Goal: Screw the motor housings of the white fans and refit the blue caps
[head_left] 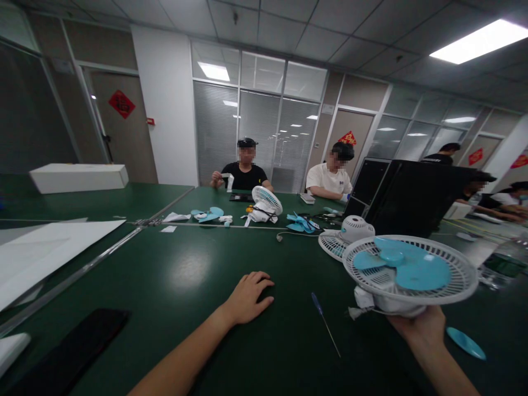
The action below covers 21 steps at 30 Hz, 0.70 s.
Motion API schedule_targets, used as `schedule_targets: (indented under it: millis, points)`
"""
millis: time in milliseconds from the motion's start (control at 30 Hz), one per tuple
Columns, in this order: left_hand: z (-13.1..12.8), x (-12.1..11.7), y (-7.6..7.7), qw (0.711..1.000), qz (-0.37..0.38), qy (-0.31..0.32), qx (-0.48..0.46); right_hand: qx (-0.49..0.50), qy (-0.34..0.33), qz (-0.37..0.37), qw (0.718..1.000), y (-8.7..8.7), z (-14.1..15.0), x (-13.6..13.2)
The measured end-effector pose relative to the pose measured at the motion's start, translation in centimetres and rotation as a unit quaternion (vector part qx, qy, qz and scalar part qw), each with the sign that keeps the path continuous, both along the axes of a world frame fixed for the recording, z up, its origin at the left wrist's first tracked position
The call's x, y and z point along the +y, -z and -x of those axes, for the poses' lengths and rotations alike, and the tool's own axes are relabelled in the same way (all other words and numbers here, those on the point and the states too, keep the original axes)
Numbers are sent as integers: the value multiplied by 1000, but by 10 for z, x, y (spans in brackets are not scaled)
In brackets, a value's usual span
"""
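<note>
My left hand [248, 297] lies palm down on the green table, fingers spread, with nothing in it. On the right, my right hand [427, 324] holds a white electric fan [391, 302] from below, around its base; most of the fingers are hidden. The fan's face is tipped upward, and its blue blades [424, 268] sit in the round white grille without a front cover. Between my hands a screwdriver [324, 323] with a blue handle rests on the table. A blue oval piece [466, 342] lies to the right of my right wrist.
Behind the held fan stands another white fan [357, 228]. Across the table are a third fan [266, 206] and loose blue blades [208, 214], [303, 223]. A large black case [412, 192] stands at right, a dark flat object [78, 346] at lower left. Two people sit opposite.
</note>
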<state>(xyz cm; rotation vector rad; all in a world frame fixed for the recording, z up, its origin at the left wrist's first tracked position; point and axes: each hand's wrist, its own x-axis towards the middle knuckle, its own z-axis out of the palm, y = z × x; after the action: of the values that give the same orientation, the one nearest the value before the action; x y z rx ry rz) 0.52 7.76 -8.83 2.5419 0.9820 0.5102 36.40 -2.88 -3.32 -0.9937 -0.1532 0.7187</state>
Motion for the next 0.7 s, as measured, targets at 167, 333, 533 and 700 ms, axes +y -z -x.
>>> schedule_targets:
  millis: [167, 333, 533, 700]
  points:
    - [1, 1, 2, 1000, 1, 3, -5, 0, 65, 50, 997, -1, -10, -3]
    - [1, 2, 3, 1000, 3, 6, -9, 4, 71, 69, 995, -7, -20, -15]
    - [0, 1, 2, 1000, 5, 5, -12, -51, 64, 75, 994, 1, -28, -18]
    - [-1, 1, 3, 1000, 11, 4, -18, -60, 41, 45, 996, 2, -26, -14]
